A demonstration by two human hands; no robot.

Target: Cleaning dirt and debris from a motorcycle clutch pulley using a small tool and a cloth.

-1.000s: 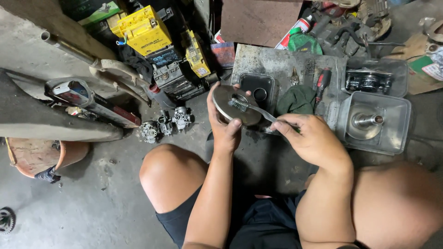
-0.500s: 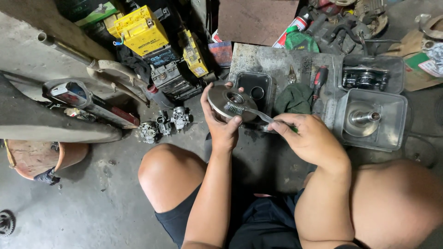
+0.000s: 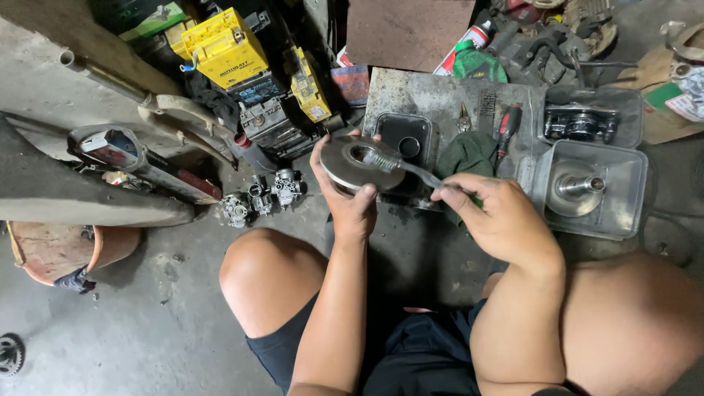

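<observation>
Holding a round metal disc (image 3: 361, 165) up over the floor, the left hand (image 3: 350, 202) gripped it by the rim, thumb at the near edge and fingers curled around the far side. The right hand (image 3: 497, 220) was closed on the handle of a small wire brush (image 3: 402, 166), whose bristled end sat in the disc's central hole. By the look of it, cleaning was in mid-course: the disc's face appeared dull grey and fairly even, though whether the bore was finished could not be told, and other parts waited uncleaned.

Taking the disc as the landmark, a grimy metal plate (image 3: 440, 95) lay just behind it on the floor, carrying a black rectangular tray (image 3: 405, 136), a green rag (image 3: 469, 154) and a red-handled screwdriver (image 3: 507, 126). To the disc's right, beyond the rag, 2 metal pans (image 3: 623, 198) sat side by side, the nearer one holding a cone-shaped part with a shaft (image 3: 578, 187), the farther a dark assembly. To the disc's left, 2 small carburettors (image 3: 268, 194) rested on the concrete, and behind those stood yellow batteries (image 3: 224, 48). Below the disc were the person's bare knees.
</observation>
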